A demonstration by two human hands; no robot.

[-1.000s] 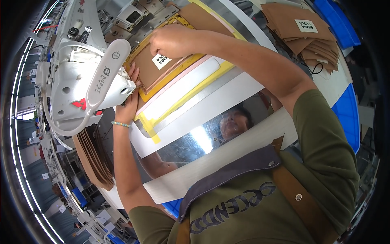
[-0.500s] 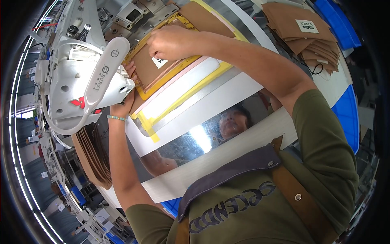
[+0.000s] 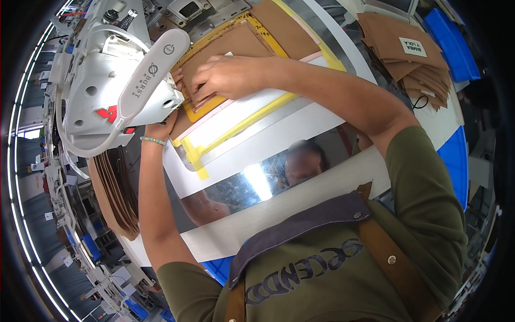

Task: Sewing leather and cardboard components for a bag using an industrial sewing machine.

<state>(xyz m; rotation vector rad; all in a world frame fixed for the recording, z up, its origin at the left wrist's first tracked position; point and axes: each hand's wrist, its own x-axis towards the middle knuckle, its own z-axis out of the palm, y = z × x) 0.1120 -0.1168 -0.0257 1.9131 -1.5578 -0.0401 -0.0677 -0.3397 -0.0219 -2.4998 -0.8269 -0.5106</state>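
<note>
A brown panel (image 3: 220, 49) lies inside a yellow frame (image 3: 279, 49) beside the machine head. My right hand (image 3: 230, 79) is over the frame's near side, palm down. Its bent fingers are apart, with the tips down at the panel's near edge, and they grip nothing that I can see. A corner of a white label (image 3: 229, 53) peeks out behind the knuckles. My left hand (image 3: 165, 124) reaches under the white sewing machine head (image 3: 96, 86), which hides most of it. Its fingertips show stretched out at the frame's left end.
A white lamp (image 3: 153, 70) hangs over the machine's near side. Stacked brown panels (image 3: 391, 37) lie at the right near blue bins (image 3: 453, 45). More brown panels (image 3: 110, 193) hang at the left. Yellow tape (image 3: 241, 123) borders the work plate; a shiny metal plate (image 3: 257, 180) lies nearer.
My right hand has come nearer, from the label area to the frame's near edge, and its fingers have loosened. The label is now mostly covered. My left hand stays beside the frame.
</note>
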